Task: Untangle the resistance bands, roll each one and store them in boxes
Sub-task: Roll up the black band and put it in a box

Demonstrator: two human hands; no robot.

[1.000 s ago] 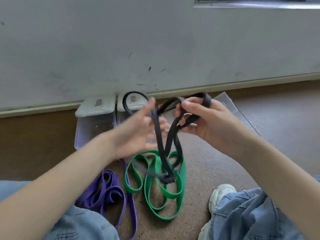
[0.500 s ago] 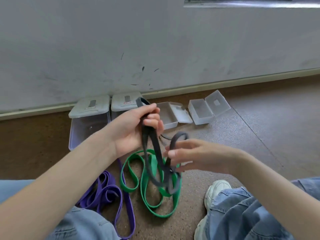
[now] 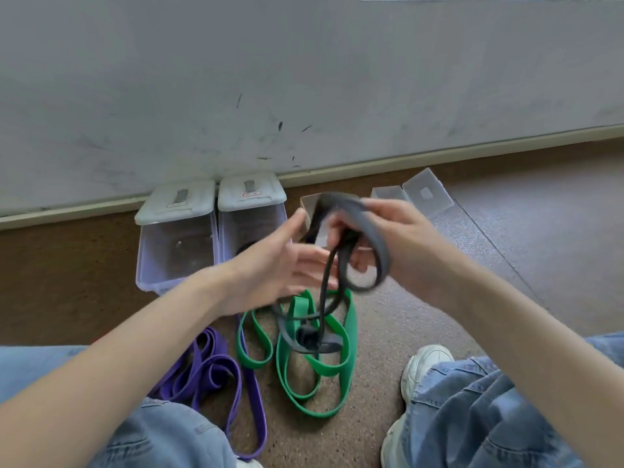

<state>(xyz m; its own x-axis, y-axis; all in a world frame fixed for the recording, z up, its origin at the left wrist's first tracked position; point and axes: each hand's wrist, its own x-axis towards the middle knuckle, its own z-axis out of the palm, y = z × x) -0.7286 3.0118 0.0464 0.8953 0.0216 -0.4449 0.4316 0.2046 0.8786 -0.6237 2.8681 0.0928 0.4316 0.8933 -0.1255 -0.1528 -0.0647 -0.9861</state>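
Note:
My right hand (image 3: 401, 244) grips the upper loops of the black resistance band (image 3: 371, 238), held up in front of me. The band's lower part hangs down in a knot (image 3: 309, 341) just above the green band (image 3: 351, 332), which lies in loops on the floor. My left hand (image 3: 270, 268) is beside the black band with its fingers spread and straight, and I cannot tell if it touches the band. A purple band (image 3: 216, 373) lies folded on the floor by my left leg. Motion blurs both hands.
Two tall clear boxes (image 3: 175, 244) (image 3: 251, 224) with white lids stand against the wall (image 3: 304, 79). Small open clear boxes (image 3: 422, 194) lie to the right, one partly hidden behind my hands. My jeans and a white shoe (image 3: 425, 366) frame the brown floor.
My right hand rose from low by the green band and took the black band's upper loops. My left hand let go of the band and opened its fingers.

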